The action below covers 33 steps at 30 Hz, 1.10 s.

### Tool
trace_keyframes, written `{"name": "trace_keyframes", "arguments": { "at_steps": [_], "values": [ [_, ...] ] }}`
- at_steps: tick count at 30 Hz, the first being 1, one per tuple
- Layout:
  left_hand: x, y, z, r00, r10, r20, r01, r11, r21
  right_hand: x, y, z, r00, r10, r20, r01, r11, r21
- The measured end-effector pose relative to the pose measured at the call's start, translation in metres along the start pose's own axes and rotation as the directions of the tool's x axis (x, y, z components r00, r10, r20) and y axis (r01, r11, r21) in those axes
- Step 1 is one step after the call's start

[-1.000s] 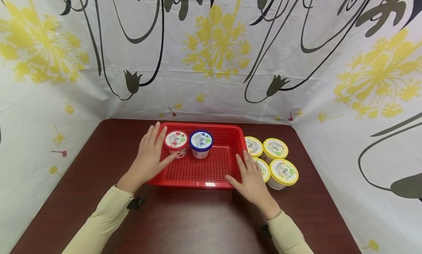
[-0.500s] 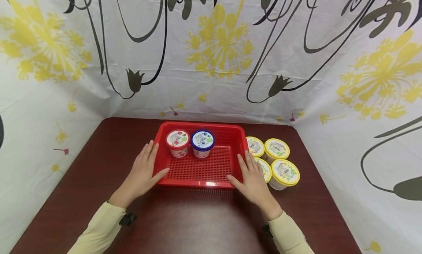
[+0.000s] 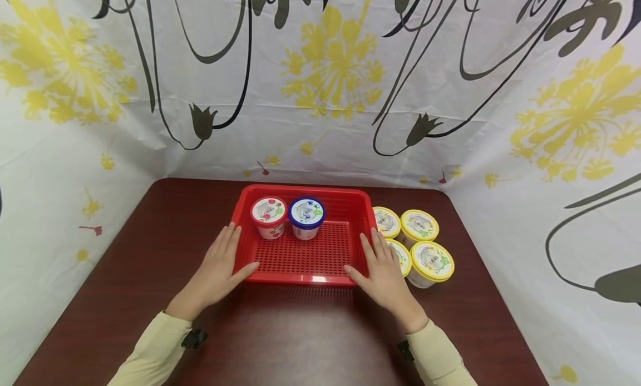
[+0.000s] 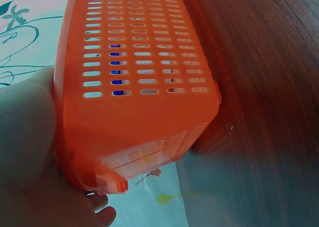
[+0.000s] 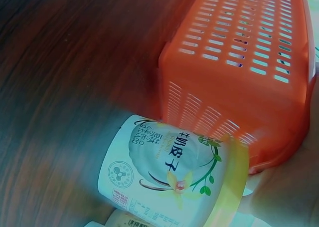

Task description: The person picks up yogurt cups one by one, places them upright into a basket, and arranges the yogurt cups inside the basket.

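A red plastic basket (image 3: 305, 258) sits upright on the dark, reddish-brown wood-grain table (image 3: 290, 341). It is rectangular with rounded corners and a smooth rim; a bright patch of light shines on the front edge. Its floor is a fine grid of small holes, and rows of short slots pierce the walls, leaving a solid band at the corners. The wrist views render it orange.

Inside, toward the back left, a red-lidded tub (image 3: 269, 216) and a blue-lidded tub (image 3: 306, 214) stand upright side by side. Four yellow-lidded tubs (image 3: 432, 262) cluster just beside its right wall.

The left hand (image 3: 212, 272) and right hand (image 3: 383, 272) rest at the basket's front corners, thumbs spread wide over the front rim, straight fingers along the sides.
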<state>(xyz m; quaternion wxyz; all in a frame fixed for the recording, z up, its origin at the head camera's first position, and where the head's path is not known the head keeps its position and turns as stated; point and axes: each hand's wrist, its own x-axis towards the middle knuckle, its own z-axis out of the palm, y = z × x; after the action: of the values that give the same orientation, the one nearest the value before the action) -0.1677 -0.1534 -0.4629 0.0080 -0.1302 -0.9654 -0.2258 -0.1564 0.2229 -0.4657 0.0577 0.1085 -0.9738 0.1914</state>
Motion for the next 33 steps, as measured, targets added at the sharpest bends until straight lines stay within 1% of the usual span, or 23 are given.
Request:
{"name": "trace_keyframes", "arguments": {
  "at_steps": [4,8,13,17,20,22,25,29,33],
  "values": [
    [-0.002,-0.002,0.001,1.0,-0.02,-0.002,0.02,1.0,-0.014,0.001,0.0,-0.001,1.0,-0.011,0.013,0.011,1.0,0.003],
    [-0.002,-0.004,0.001,1.0,-0.023,-0.003,0.023,1.0,-0.015,0.004,0.001,-0.005,0.999,-0.015,0.048,0.015,1.0,0.011],
    [-0.001,-0.004,0.001,1.0,-0.026,-0.001,0.026,1.0,-0.017,0.008,0.007,-0.019,0.996,-0.012,0.084,0.006,0.997,0.078],
    [-0.002,-0.003,0.001,0.999,-0.034,-0.006,0.034,0.999,-0.016,0.01,0.021,-0.036,0.998,-0.061,0.031,0.056,0.987,0.154],
    [-0.002,-0.003,0.001,0.999,-0.032,-0.01,0.032,0.999,-0.015,0.009,0.034,-0.048,0.997,-0.073,-0.007,0.074,0.983,0.168],
    [-0.002,-0.003,0.001,1.0,-0.027,-0.013,0.027,0.999,-0.018,0.007,0.044,-0.053,0.998,-0.056,-0.004,0.056,0.986,0.155],
    [-0.002,-0.003,0.001,1.0,-0.026,-0.017,0.026,0.999,-0.021,0.004,0.055,-0.057,0.998,-0.06,0.027,0.057,0.992,0.112],
    [-0.001,-0.002,0.002,0.999,-0.031,-0.009,0.031,0.999,-0.02,-0.001,0.066,-0.056,0.995,-0.074,0.066,0.068,0.994,0.086],
    [0.0,-0.002,0.003,1.0,-0.032,0.001,0.032,0.999,-0.025,-0.005,0.071,-0.052,0.995,-0.059,0.077,0.053,0.995,0.085]
  ]
}}
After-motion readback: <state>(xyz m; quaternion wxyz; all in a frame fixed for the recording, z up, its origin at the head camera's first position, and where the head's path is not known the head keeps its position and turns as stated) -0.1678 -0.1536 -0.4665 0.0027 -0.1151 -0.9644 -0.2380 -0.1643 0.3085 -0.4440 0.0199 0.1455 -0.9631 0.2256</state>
